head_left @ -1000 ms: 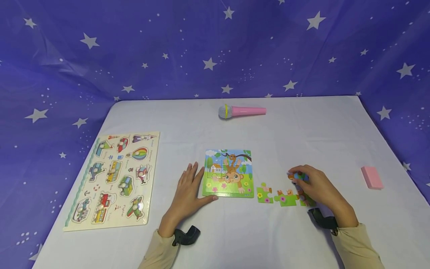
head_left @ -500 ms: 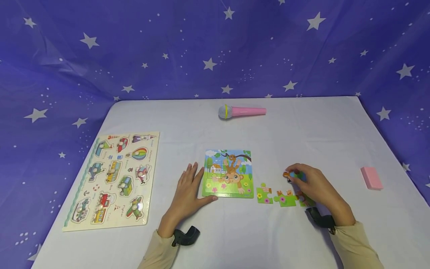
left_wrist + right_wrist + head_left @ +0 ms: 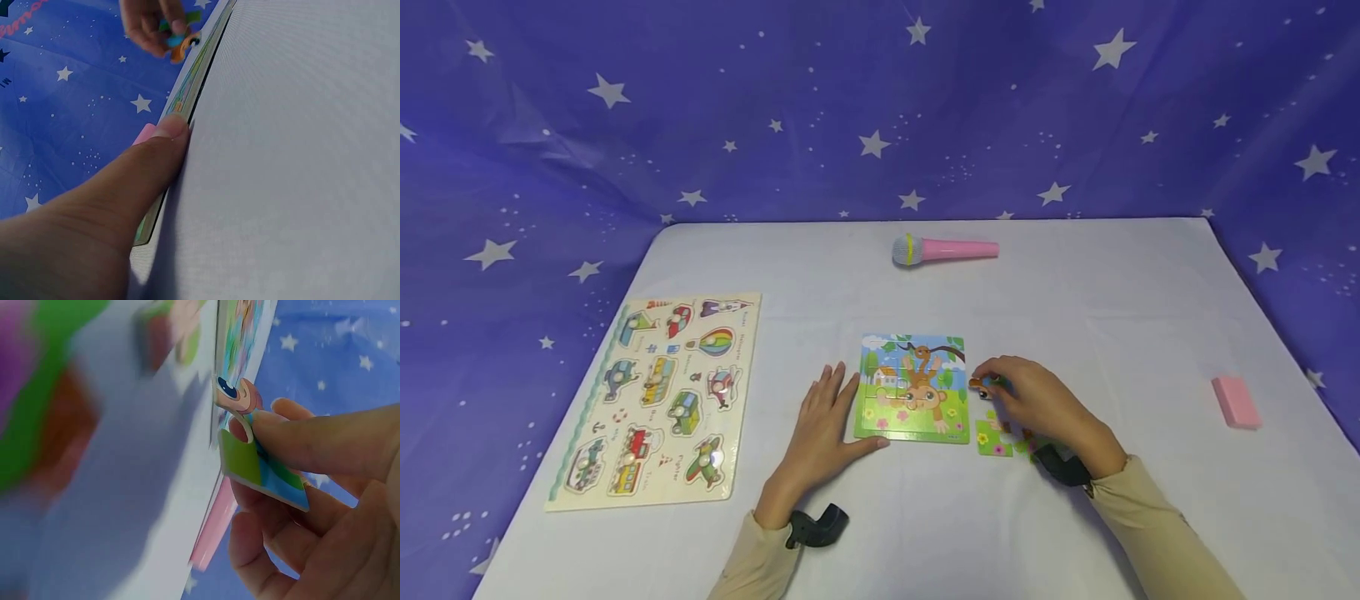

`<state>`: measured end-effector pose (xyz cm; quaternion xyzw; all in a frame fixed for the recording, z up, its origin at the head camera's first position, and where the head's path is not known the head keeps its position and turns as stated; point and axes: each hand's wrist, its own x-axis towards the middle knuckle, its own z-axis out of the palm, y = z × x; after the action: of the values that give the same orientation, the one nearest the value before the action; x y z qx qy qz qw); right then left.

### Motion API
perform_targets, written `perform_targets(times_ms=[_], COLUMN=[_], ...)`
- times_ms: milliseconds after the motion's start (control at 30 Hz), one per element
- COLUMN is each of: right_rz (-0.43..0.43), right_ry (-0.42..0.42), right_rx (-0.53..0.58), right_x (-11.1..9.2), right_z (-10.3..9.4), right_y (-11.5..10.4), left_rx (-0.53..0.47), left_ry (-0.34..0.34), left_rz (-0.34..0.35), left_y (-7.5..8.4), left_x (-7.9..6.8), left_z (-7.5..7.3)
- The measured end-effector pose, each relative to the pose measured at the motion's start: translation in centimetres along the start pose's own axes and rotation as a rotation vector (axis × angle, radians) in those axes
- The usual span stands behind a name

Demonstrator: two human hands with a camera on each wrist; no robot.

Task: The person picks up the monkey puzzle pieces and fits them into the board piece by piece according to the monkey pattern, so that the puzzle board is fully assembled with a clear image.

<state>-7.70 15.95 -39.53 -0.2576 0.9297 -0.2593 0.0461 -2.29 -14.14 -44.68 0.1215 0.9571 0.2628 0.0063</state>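
Observation:
Lying on the white table in the head view is a square monkey jigsaw puzzle (image 3: 917, 436). My left hand (image 3: 822, 433) rests beside it, fingers extended along its left side and thumb at its lower edge; the left wrist view has the thumb (image 3: 159, 147) against that edge. Just right of the puzzle, my right hand (image 3: 1045, 404) pinches a jigsaw piece (image 3: 240, 453) between thumb and fingers, raised off the table. An eye and green and blue patches show on the piece. Under that hand lie loose jigsaw pieces (image 3: 994, 440), some partly hidden by it.
A vehicle peg puzzle board (image 3: 681, 446) lies at the left. Toward the back is a pink toy microphone (image 3: 958, 249). Far right sits a pink block (image 3: 1236, 402). A purple starry cloth (image 3: 820, 100) stands around the table.
My right hand has moved left with the jigsaw piece, from above the right end of the loose pieces to near the puzzle's right edge. The left hand stays put.

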Motion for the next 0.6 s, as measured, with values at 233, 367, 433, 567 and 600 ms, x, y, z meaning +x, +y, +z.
perform_targets(times_ms=[233, 367, 433, 567, 600], right_rz=[-0.083, -0.089, -0.089, -0.085, -0.081], right_ry=[0.006, 0.001, -0.005, -0.031, -0.042], right_rx=[-0.059, -0.043, -0.012, 0.07, 0.089], right_x=[2.0, 2.7, 3.1, 3.8, 4.0], right_z=[1.2, 1.2, 1.2, 1.5, 1.6], right_y=[-1.6, -2.3, -2.6, -2.9, -2.8], left_rx=[-0.008, -0.005, -0.003, 0.0, 0.001], left_ry=[0.0, -0.001, 0.002, 0.008, 0.009], left_rz=[-0.001, -0.002, 0.0, 0.005, 0.005], left_y=[0.2, 0.2, 0.2, 0.1, 0.1], left_x=[0.0, 0.0, 0.0, 0.0, 0.0], left_z=[0.0, 0.0, -0.1, 0.0, 0.0])
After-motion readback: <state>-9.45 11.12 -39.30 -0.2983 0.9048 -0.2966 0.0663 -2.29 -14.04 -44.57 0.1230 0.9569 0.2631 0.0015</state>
